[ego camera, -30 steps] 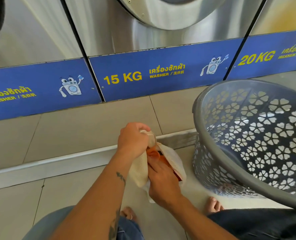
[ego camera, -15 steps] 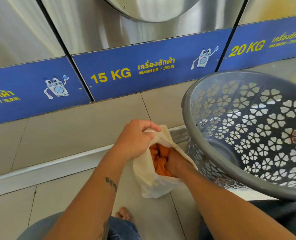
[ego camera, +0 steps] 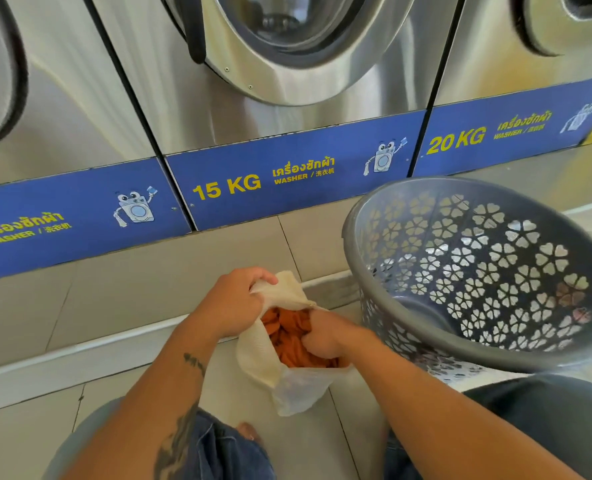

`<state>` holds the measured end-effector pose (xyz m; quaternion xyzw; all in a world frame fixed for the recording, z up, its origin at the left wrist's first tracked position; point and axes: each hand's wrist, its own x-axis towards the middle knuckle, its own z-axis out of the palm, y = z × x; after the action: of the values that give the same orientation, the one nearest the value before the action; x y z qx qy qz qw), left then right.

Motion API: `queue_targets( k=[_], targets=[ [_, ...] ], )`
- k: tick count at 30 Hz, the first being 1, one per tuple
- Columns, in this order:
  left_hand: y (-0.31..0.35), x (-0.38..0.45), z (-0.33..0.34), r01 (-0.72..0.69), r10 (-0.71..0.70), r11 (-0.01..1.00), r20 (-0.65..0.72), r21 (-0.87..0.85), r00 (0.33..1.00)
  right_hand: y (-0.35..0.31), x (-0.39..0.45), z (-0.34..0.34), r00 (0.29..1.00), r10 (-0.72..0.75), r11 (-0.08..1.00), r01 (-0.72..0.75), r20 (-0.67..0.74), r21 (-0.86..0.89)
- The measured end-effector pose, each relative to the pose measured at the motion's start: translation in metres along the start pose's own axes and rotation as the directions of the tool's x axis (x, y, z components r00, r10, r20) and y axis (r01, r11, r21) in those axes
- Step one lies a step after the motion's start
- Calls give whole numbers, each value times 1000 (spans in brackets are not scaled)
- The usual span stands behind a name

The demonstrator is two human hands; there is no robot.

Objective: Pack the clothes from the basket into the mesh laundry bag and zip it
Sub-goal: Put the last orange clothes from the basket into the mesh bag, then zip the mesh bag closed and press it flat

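Left hand (ego camera: pixel 230 303) grip clamped on cream mesh laundry bag (ego camera: pixel 258 355) rim, holding it open above the floor. Right hand (ego camera: pixel 324 336) grip curled on orange clothes (ego camera: pixel 287 332) inside bag. Grey basket (ego camera: pixel 367 216) just right.

- mesh laundry bag (ego camera: pixel 256 355): cream
- clothes (ego camera: pixel 287 337): orange
- basket (ego camera: pixel 367 216): grey, flower cut-outs
- washer panels (ego camera: pixel 287 174): blue, yellow lettering
- floor (ego camera: pixel 132 271): beige tiles

The left hand (ego camera: pixel 230 304) was clenched at eleven o'clock of the right hand (ego camera: pixel 325 336), whose fingers (ego camera: pixel 310 342) curled under; both forearms reached forward.
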<state>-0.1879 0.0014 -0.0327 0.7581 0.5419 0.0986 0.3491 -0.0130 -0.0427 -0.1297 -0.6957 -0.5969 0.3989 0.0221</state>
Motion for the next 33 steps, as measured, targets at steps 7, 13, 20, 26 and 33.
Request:
queue_targets(
  k=[7,13,20,26,33],
  targets=[
    [-18,-29,-13,-18,14,992,33,127,999,-21,-29,-17,960,-8,999,19,-281,35],
    [-24,-24,-10,43,-49,989,40,141,998,-19,-9,-4,969,-60,977,106,-238,185],
    [-21,-12,-6,171,-199,974,200,148,959,-28,19,8,965,-88,966,143,-246,215],
    [-19,19,-8,366,-366,928,13,-64,931,-22,29,11,949,-58,926,167,-308,338],
    [-11,55,17,227,-220,966,68,-120,973,-19,34,16,917,-6,875,198,-400,442]
  ],
)
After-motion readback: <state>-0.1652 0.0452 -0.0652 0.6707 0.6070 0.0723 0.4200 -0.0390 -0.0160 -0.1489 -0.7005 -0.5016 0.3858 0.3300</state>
